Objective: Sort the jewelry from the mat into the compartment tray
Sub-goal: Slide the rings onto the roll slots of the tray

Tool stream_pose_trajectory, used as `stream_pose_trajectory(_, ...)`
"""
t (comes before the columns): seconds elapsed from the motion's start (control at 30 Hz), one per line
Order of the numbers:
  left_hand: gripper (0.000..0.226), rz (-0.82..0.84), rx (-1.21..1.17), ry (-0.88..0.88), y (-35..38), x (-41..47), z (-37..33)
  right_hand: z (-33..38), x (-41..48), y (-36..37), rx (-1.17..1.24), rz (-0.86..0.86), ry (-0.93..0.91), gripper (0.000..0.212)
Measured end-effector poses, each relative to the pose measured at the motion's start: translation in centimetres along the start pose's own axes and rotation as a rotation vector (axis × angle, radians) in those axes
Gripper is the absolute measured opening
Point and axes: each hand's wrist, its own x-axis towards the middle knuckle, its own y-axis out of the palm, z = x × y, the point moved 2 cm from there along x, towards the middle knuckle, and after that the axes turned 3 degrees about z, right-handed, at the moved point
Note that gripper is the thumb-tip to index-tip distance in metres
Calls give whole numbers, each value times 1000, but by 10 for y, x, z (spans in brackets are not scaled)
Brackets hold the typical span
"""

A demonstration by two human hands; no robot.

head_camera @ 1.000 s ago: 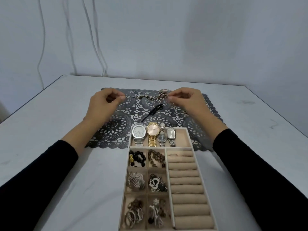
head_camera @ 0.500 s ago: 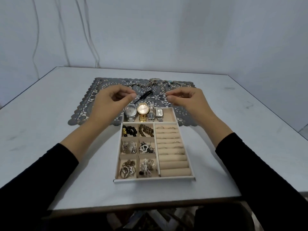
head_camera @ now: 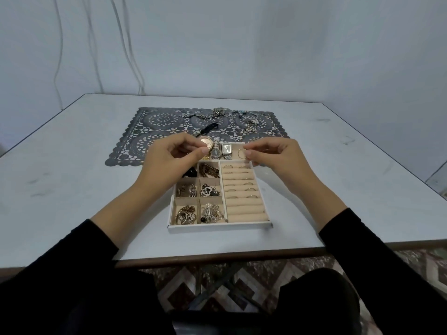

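Observation:
A beige compartment tray (head_camera: 219, 228) sits on the white table, its far end lying on the dark lace mat (head_camera: 154, 122). My right hand (head_camera: 278, 158) pinches a thin gold ring (head_camera: 241, 154) over the tray's far right corner, just beyond the ring rolls (head_camera: 242, 201). My left hand (head_camera: 169, 160) hovers over the watch compartment with thumb and forefinger pressed together; nothing shows between them. It partly hides the gold watch (head_camera: 206, 141). Chains (head_camera: 219, 111), a pearl piece (head_camera: 251, 124) and a black clip (head_camera: 210, 128) lie on the mat.
Two more watches (head_camera: 221, 151) lie in the tray's far compartment. Small left compartments hold beads, pendants and earrings (head_camera: 186, 215). The table's front edge (head_camera: 217, 258) is close to me, with a patterned floor below. Cables hang on the wall behind.
Both hands came back from the far mat toward me and now hover over the tray's far end. The thin ring is now plainly seen in my right fingers. The view has pulled back.

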Motion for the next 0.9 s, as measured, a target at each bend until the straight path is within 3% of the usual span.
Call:
stream_pose_trajectory(0.6,7,35,-97,-5,12,-28,-15,1,-43,-1,-45,99,12,17)
stream_pose_trajectory(0.9,8,46,-96,-24,16,-31,-15,14,-53,-7,-274,247,-1,13)
